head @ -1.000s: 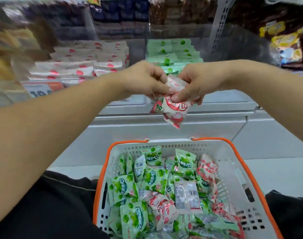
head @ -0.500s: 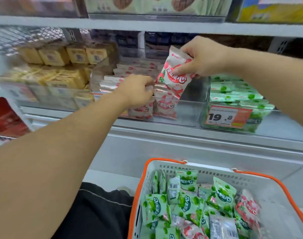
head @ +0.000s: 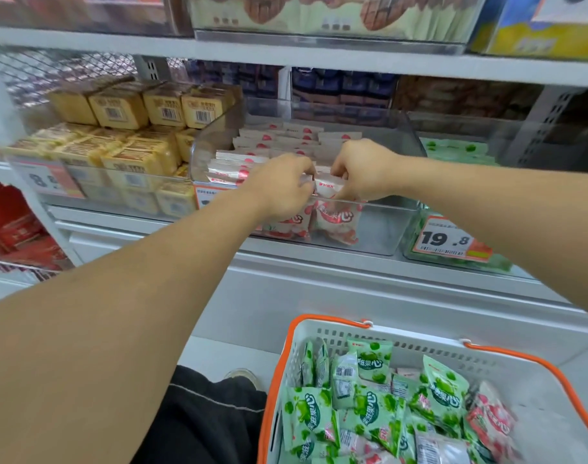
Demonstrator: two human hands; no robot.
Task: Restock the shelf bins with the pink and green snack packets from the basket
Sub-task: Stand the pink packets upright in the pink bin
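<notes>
Both my hands reach into the clear shelf bin (head: pixel 379 229) that holds rows of pink snack packets (head: pixel 286 142). My right hand (head: pixel 363 172) pinches the top of a pink packet (head: pixel 336 216) standing at the bin's front. My left hand (head: pixel 282 185) grips the top of the neighbouring pink packet (head: pixel 292 226) beside it. A second clear bin (head: pixel 453 152) to the right holds green packets behind a 19.8 price tag (head: pixel 446 239). Below, the white basket with an orange rim (head: pixel 319 333) holds several green packets (head: pixel 373 410) and pink packets (head: pixel 490 416).
Yellow boxed snacks (head: pixel 125 142) fill the bin to the left. Red packs (head: pixel 15 229) sit at the far left on a lower level. A shelf board (head: pixel 286 51) with more goods runs overhead. The white shelf front (head: pixel 319 289) stands between bin and basket.
My right hand came down from above the bin and set its pink packet at the bin's front. My left hand shifted right to the packet beside it.
</notes>
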